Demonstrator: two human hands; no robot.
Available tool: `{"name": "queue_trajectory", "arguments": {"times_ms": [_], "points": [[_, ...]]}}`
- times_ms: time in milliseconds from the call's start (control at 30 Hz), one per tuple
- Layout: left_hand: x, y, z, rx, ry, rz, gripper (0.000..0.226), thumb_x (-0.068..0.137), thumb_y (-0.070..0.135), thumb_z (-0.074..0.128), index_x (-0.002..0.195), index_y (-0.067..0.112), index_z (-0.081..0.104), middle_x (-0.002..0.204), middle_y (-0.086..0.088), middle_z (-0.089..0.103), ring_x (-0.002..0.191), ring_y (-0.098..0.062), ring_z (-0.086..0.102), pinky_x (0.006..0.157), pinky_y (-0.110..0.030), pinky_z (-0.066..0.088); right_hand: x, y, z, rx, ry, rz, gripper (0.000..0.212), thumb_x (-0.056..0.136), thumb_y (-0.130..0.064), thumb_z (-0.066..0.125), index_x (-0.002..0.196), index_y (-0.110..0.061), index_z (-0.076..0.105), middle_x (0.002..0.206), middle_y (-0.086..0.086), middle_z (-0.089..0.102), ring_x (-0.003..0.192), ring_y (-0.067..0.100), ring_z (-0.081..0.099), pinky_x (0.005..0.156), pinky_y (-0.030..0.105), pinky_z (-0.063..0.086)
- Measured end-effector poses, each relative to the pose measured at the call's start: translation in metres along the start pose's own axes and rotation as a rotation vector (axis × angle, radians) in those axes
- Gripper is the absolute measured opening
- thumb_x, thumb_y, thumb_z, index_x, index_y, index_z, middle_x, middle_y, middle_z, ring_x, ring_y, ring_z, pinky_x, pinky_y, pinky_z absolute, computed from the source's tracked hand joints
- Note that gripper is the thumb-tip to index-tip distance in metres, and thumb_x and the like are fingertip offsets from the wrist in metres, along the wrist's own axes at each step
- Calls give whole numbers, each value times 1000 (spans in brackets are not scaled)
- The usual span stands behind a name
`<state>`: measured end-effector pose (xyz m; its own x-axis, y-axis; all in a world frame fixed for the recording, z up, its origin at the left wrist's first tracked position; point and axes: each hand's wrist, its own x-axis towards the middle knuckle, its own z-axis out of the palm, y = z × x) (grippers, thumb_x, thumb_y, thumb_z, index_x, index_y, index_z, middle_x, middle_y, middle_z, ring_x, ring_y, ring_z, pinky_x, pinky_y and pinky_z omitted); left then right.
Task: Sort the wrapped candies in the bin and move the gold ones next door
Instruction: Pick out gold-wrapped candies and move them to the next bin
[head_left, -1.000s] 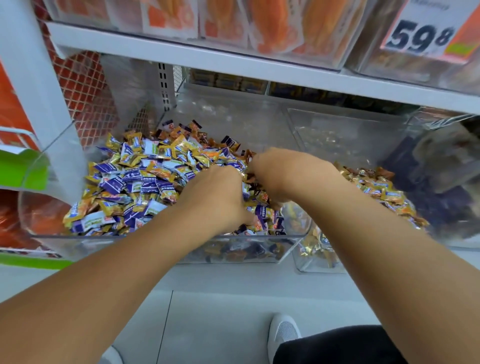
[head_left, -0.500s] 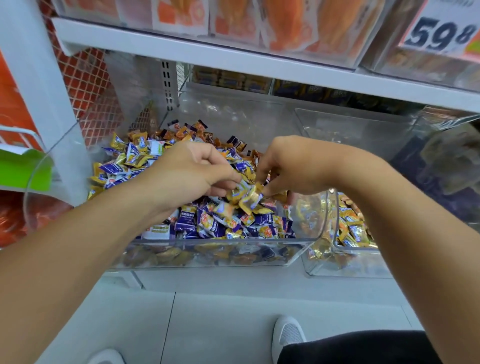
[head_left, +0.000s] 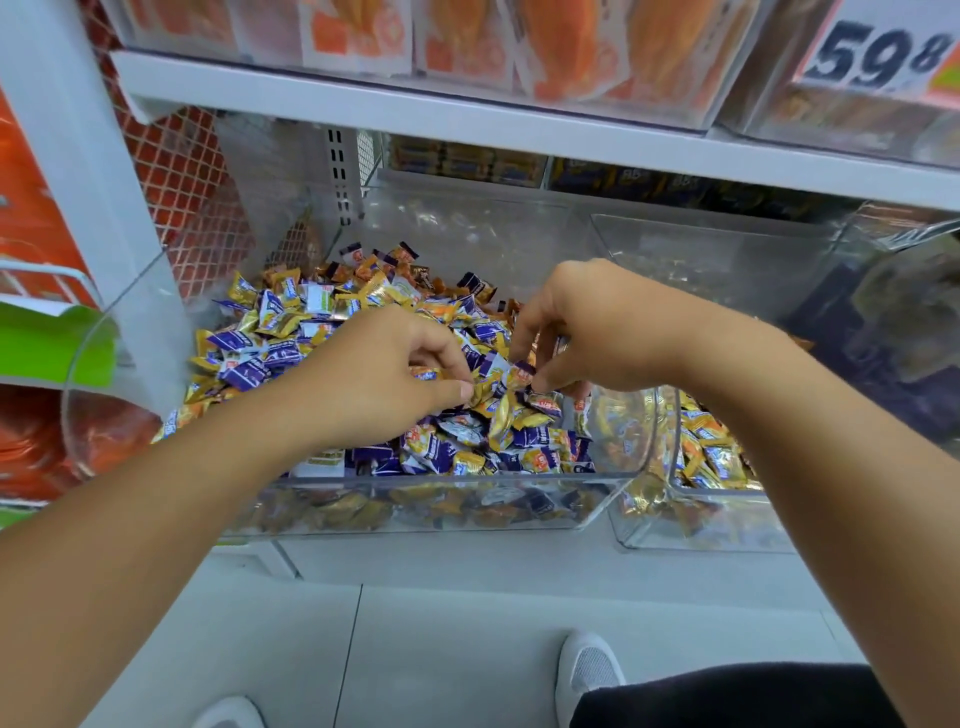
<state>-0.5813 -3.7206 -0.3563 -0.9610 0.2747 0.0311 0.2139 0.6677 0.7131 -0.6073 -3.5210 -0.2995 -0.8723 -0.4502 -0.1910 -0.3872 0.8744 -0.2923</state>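
Both the left hand (head_left: 384, 379) and right hand (head_left: 587, 327) have fingers curled, pinching wrapped candies (head_left: 498, 410) atop the clear bin (head_left: 415, 499)'s mixed heap. Gold ones look light, crinkly and slippery, so probably best pinched by a twisted wrapper end; the neighbouring bin (head_left: 696, 535) sits just right.

Bright, even light falls from above with almost no shadows, the clear bin (head_left: 431, 499) below the hands shows soft glare, and the price sign (head_left: 883, 49) far above them is blurred and bent.

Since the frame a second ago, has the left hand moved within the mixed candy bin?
Yes. The left hand has risen off the pile and now pinches candies near the right hand, higher above the mixed bin's front wall.
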Motion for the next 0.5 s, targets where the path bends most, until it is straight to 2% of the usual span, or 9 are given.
{"name": "queue_trajectory", "arguments": {"times_ms": [67,133,200,233,267,333,367,433,500], "points": [[1,0,-2,-83,-12,-48,9,84,23,78,86,31,76,90,21,72,88,12,64,79,-11,49,-4,-1,-1,-33,16,-17,23,90,-10,71,108,-24,71,86,-4,74,52,5,66,66,26,57],[2,-1,-5,-183,-23,-110,18,82,17,80,92,32,76,96,14,73,95,2,67,87,-19,51,-9,-2,-2,-92,79,-42,31,97,-7,56,117,-27,70,87,-14,60,55,-3,55,65,16,47],[1,-1,-10,-269,-48,-155,28,79,7,82,96,28,75,97,6,75,92,-12,71,91,-29,55,-13,-4,0,-121,95,-55,26,100,-16,54,118,-26,70,77,-19,45,60,-11,40,60,7,33],[1,-1,-12,-290,-58,-162,32,76,4,83,97,28,75,98,4,74,90,-12,71,90,-29,56,-13,-6,3,-136,73,-64,22,98,-25,61,117,-25,71,74,-23,41,61,-10,39,59,8,31],[2,-2,-13,-300,-68,-160,36,74,1,84,98,27,75,100,2,74,90,-9,71,89,-27,56,-12,-7,7,-152,41,-67,26,91,-35,69,116,-26,71,74,-23,40,63,-8,41,59,13,34],[2,-3,-14,-325,-92,-159,40,72,-2,84,98,26,75,101,1,73,91,-6,70,88,-25,55,-6,-9,16,-176,-17,-59,45,75,-48,82,114,-30,69,77,-19,41,68,1,47,63,27,37],[2,-3,-14,-347,-102,-162,38,73,-3,82,98,25,75,100,1,74,92,-7,71,87,-23,55,-2,-9,21,-177,-22,-57,49,71,-50,84,114,-32,69,79,-18,41,71,7,49,67,29,39],[2,-4,-14,-367,-95,-180,28,79,1,79,95,23,76,98,0,76,94,-11,71,86,-22,55,2,-11,28,-148,-3,-78,47,73,-52,82,114,-31,71,79,-18,43,76,11,49,72,29,41],[3,-5,-15,-413,-73,-209,19,87,5,72,95,21,77,99,-3,77,92,-8,71,83,-20,55,5,-12,34,-95,31,-106,34,79,-48,78,106,-28,74,73,-16,52,70,7,52,69,29,44]]}}
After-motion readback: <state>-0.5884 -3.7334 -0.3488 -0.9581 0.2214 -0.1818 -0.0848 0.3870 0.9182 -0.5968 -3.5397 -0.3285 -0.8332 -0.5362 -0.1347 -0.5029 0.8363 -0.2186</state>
